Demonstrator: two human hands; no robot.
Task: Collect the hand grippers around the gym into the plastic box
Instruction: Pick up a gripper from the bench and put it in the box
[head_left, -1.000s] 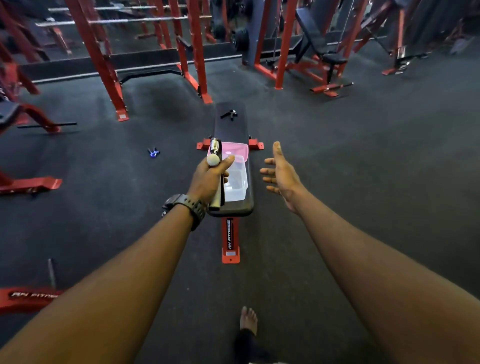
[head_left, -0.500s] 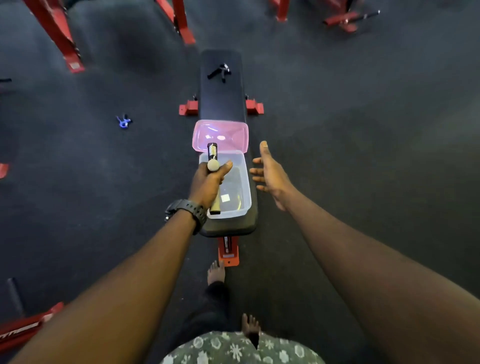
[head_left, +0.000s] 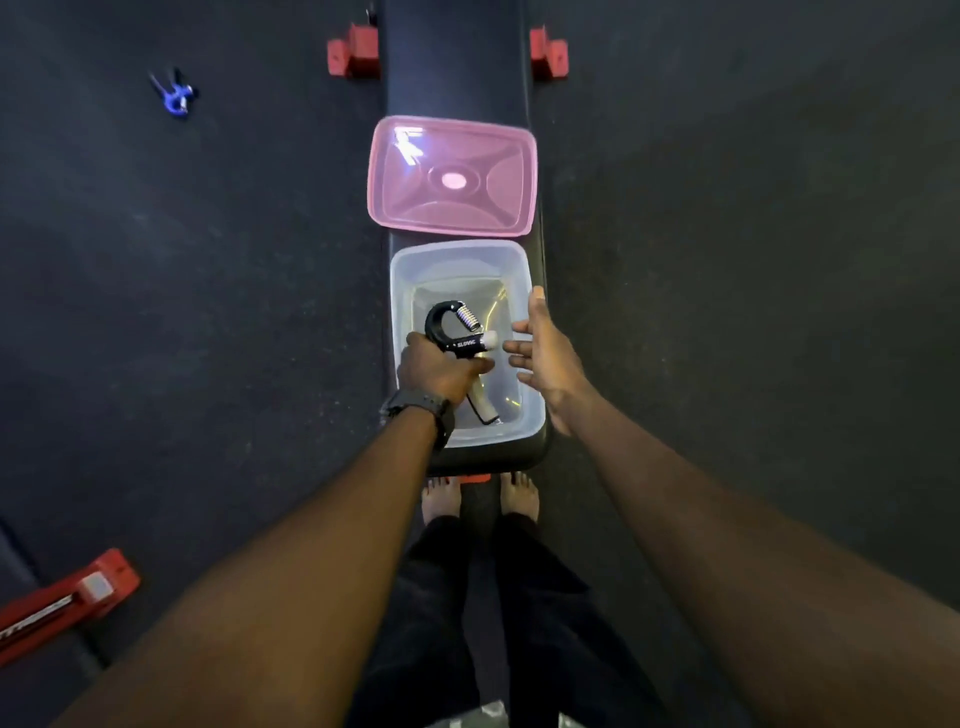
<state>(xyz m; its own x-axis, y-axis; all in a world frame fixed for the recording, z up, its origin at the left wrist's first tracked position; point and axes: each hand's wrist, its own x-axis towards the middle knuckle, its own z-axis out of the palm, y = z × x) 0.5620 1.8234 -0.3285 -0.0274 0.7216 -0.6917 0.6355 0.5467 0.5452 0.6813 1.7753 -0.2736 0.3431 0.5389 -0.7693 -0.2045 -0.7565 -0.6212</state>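
We have one view only: a head-worn wide-angle camera, looking almost straight down from standing height. It faces along the black bench (head_left: 457, 78), whose near end lies close below, bare feet (head_left: 441, 499) beneath it; both forearms reach in from the bottom edge. Dark floor (head_left: 727, 260) bends outward toward the edges.

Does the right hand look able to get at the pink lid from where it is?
Probably yes: the right hand is open and empty, and the pink lid lies uncovered just beyond the plastic box.

Dark gym floor (head_left: 727, 260) (speckled) under black bench (head_left: 457, 62).
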